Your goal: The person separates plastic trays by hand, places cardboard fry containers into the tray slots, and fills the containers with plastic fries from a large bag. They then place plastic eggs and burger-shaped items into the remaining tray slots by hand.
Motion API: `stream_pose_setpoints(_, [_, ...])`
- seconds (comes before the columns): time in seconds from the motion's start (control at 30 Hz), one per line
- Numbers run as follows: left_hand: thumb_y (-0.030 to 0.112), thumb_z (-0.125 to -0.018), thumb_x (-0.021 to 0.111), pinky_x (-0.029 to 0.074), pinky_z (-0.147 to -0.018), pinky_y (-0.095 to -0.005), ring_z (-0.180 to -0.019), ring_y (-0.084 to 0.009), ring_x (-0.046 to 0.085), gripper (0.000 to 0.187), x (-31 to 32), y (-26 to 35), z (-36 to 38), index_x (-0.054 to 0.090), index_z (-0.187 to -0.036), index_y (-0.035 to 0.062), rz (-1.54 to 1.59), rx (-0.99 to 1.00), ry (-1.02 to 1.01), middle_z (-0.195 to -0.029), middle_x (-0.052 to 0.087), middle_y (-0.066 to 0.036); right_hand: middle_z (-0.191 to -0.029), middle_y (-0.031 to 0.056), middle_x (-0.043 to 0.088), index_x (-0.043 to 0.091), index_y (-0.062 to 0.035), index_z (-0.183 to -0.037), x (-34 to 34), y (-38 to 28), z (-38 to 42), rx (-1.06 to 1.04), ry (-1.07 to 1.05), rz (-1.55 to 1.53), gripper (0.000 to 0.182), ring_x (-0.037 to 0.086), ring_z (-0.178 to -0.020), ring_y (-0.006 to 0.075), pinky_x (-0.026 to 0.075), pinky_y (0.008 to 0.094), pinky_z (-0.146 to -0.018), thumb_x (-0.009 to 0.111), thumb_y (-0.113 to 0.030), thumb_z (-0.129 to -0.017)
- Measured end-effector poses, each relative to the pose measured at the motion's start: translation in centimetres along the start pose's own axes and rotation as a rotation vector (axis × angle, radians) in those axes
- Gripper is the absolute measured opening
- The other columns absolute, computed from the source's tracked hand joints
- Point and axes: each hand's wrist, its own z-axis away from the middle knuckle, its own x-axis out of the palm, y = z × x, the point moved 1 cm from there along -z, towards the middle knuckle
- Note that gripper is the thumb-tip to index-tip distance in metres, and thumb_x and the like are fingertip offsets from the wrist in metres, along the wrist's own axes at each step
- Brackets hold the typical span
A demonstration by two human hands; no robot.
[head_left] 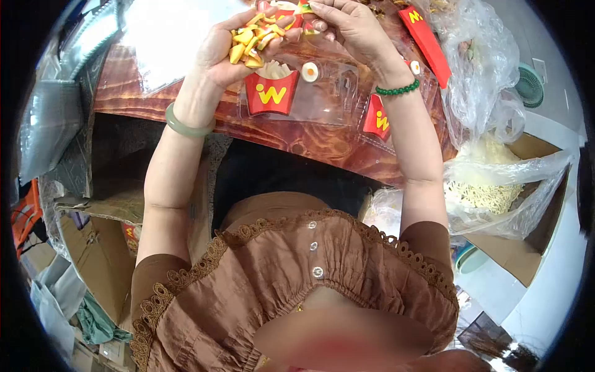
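Note:
My left hand [218,54] is turned palm up and cups a heap of small yellow pieces [251,43], some with red or green edges. Beside it, my right hand [356,28] pinches a small green-and-yellow piece [304,8] above a red carton at the table's far side, partly hidden by the hands. Just below the left hand lies a red fries carton [271,96] with a yellow logo and pale sticks at its top. A small fried-egg piece [310,72] is to its right. Another red carton [375,116] lies partly behind my right forearm.
Clear plastic trays [338,93] lie under the cartons on the wood-patterned table [297,139]. A stack of red cartons [426,46] and clear bags [480,68] are at the right. Below stands a cardboard box [539,235] with a bag of pale sticks [486,183]. Clear plastic stacks [52,130] stand left.

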Motion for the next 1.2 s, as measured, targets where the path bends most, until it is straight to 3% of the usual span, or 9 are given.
stream_pose_setpoints(0.37, [0.025, -0.099, 0.039, 0.059, -0.077, -0.0387, -0.102, -0.0381, 0.06, 0.045, -3.0, -1.0, -1.9, 0.036, -0.129, -0.0085, 0.051, -0.041, 0.047, -0.119, 0.052, -0.028, -0.091, 0.0053, 0.062, 0.067, -0.0063, -0.101, 0.1, 3.5, 1.9, 0.022, -0.042, 0.061, 0.018, 0.061, -0.081, 0.0136, 0.049, 0.0253, -0.071, 0.066, -0.008, -0.083])
stream_pose_setpoints(0.5, [0.025, -0.099, 0.039, 0.059, -0.077, -0.0389, -0.102, -0.0381, 0.06, 0.045, -5.6, 1.0, -1.1, 0.036, -0.129, -0.0085, 0.059, -0.038, 0.07, -0.119, 0.051, -0.028, -0.091, 0.0052, 0.062, 0.067, -0.0063, -0.101, -3.2, 7.5, 2.0, 0.012, -0.062, 0.071, 0.017, 0.061, -0.081, 0.0137, 0.049, 0.0254, -0.071, 0.066, -0.008, -0.083])
stream_pose_setpoints(0.6, [0.025, -0.099, 0.039, 0.059, -0.077, -0.0391, -0.102, -0.0381, 0.06, 0.045, -6.7, 2.1, -1.5, 0.036, -0.128, -0.0084, 0.058, -0.036, 0.077, -0.119, 0.051, -0.028, -0.091, 0.0052, 0.062, 0.067, -0.0062, -0.101, -1.6, 8.2, 0.8, -0.002, -0.069, 0.085, 0.017, 0.061, -0.081, 0.0137, 0.049, 0.0255, -0.071, 0.065, -0.008, -0.083])
stream_pose_setpoints(1.2, [0.025, -0.099, 0.039, 0.058, -0.079, -0.0401, -0.103, -0.0383, 0.059, 0.044, -5.6, 1.8, -2.6, 0.036, -0.128, -0.0083, 0.057, 0.02, 0.124, -0.12, 0.051, -0.027, -0.092, 0.005, 0.062, 0.067, -0.006, -0.101, 2.1, 3.5, 2.7, -0.121, -0.139, 0.164, 0.017, 0.061, -0.082, 0.0139, 0.049, 0.026, -0.071, 0.065, -0.008, -0.084])
